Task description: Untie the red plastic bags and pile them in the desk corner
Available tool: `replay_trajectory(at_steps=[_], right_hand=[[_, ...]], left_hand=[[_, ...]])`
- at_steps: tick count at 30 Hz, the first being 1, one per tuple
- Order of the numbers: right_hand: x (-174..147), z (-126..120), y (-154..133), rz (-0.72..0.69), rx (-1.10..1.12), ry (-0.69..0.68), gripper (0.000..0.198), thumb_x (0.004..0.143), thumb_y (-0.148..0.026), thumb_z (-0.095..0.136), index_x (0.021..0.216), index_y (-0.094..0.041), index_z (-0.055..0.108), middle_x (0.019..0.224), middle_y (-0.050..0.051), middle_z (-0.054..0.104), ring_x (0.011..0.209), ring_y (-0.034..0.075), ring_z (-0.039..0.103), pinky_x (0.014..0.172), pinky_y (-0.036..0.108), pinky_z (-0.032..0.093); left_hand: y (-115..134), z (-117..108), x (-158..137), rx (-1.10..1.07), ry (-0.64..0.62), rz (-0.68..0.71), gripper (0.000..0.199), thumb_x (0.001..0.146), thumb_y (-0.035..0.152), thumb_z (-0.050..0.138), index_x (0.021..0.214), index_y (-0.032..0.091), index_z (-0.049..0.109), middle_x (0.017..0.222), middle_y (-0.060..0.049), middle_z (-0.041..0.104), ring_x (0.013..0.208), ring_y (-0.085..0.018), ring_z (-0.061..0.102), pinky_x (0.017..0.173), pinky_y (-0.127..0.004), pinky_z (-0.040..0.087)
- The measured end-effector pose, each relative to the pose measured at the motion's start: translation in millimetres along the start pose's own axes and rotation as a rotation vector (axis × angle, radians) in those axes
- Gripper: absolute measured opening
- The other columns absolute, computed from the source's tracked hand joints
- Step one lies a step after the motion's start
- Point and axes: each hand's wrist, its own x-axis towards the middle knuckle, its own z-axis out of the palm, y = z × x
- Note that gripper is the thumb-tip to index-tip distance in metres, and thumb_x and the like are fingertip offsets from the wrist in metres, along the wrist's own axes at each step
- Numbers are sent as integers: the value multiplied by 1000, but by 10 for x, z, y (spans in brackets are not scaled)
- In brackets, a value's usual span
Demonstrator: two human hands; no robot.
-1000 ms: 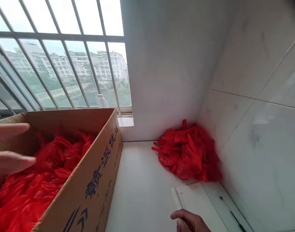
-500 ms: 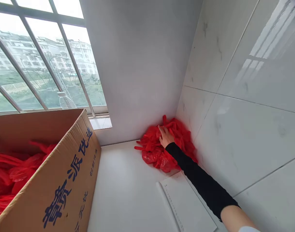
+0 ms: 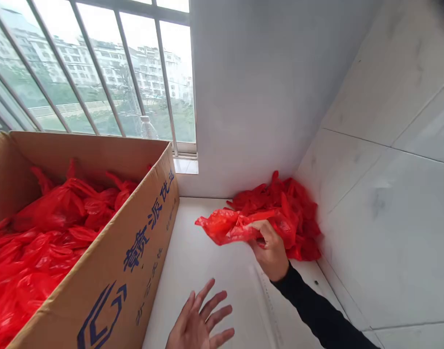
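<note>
To the left of my left hand [image 3: 202,324] stands a brown cardboard box [image 3: 116,257] with blue lettering, holding thin red plastic bags [image 3: 67,208]. That hand is splayed and holds nothing, near the white counter [image 3: 193,252]. Ahead and rightward, my right hand [image 3: 271,249] pinches a crumpled, glossy red plastic bag [image 3: 224,227]. Just beyond lies a loose red plastic heap [image 3: 302,218]; I can't tell whether they touch. Thin film probably clings, so a firm pinch and a clean lift serve best.

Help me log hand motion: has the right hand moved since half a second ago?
Yes: judged by the grey wall, the right hand has drawn back, away from it, and now holds a red bag.
</note>
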Motion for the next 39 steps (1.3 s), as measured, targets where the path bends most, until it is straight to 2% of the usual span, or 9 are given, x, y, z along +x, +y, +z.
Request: replay_trajectory(at_steps=[2,6,12,16,20,26,33,36,39], right_hand=[[-481,96,-134,0,191,-207,19,94,-22,52,110,-25,63,113,9,61,109,23,59,90,34,53],[-1079,190,-72,75,354,-579,41,92,-24,57,132,-31,54,145,8,42,132,27,45,110,42,42],[-984,312,89,488,548,-381,39,100,-48,43,130,-26,52,131,10,55,119,24,55,103,41,45],[-907,460,-53,453,665,-657,37,94,-53,53,106,-19,62,97,5,64,92,20,60,84,32,49],[-974,560,-183,435,548,-604,36,94,-51,53,80,-18,58,71,-3,49,66,13,45,64,27,40],[-954,532,-258,441,466,-581,30,95,-46,51,94,-20,66,91,4,63,92,22,55,86,35,44],[-903,532,-269,366,421,-555,24,93,-43,59,86,-22,69,100,6,66,110,25,54,101,42,40],[-901,532,-270,382,388,-512,32,94,-45,56,74,-22,66,113,8,62,119,26,50,107,46,37],[-921,518,-288,388,360,-528,31,95,-48,53,86,-24,70,132,9,54,132,28,40,113,50,31]], left_hand=[[-29,-22,62,-183,29,121,49,85,55,60,124,26,66,123,-13,68,114,-35,62,87,-52,54],[-117,-203,-5,-227,333,357,24,78,24,72,101,18,75,94,-6,76,85,-23,71,74,-29,57],[-291,-313,-161,-144,310,283,22,66,17,80,88,17,77,84,-5,75,74,-21,69,68,-27,56],[-312,-307,-152,25,243,208,23,66,32,84,81,16,77,81,-6,75,75,-23,67,72,-31,56],[-271,-312,-204,-26,278,197,22,64,29,86,80,18,77,84,-7,75,74,-23,67,68,-30,56],[-344,-272,-282,-52,315,177,43,72,35,81,111,20,73,104,-8,75,103,-30,68,94,-37,52],[-370,-267,-217,278,236,230,37,74,36,80,106,20,75,99,-7,76,95,-28,69,78,-30,53],[-351,-261,-205,252,258,229,37,77,40,78,106,18,74,97,-7,76,91,-27,69,76,-29,53],[-315,-251,-206,125,277,224,45,74,41,80,113,18,72,94,-7,76,86,-26,71,75,-30,54]])
